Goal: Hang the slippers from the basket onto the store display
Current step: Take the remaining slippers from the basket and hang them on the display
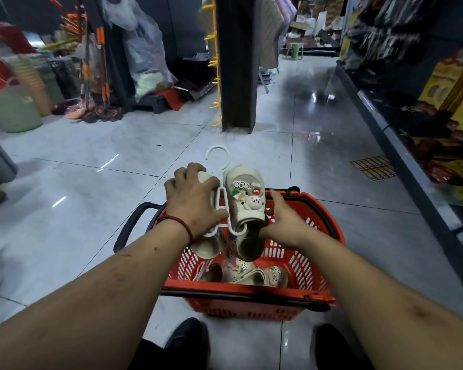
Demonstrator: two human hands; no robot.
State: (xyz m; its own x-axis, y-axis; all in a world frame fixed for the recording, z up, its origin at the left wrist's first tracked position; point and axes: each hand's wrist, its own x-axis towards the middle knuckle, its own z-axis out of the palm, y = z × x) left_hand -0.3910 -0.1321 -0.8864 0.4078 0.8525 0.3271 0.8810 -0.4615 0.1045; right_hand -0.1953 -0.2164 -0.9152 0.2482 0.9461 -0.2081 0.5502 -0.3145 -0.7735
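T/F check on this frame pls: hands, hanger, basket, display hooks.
1. The left hand grips one slipper of the cream pair on the white hanger. True.
2. The red basket is empty. False: more slippers lie in it.
3. The hanger's hook sits on the yellow hooks. False: it is free in the air above the basket. The yellow hooks are farther off, on the pillar.
4. The right hand is away from the pair. False: it touches the other slipper.
5. The basket stands on the tiled floor. True.
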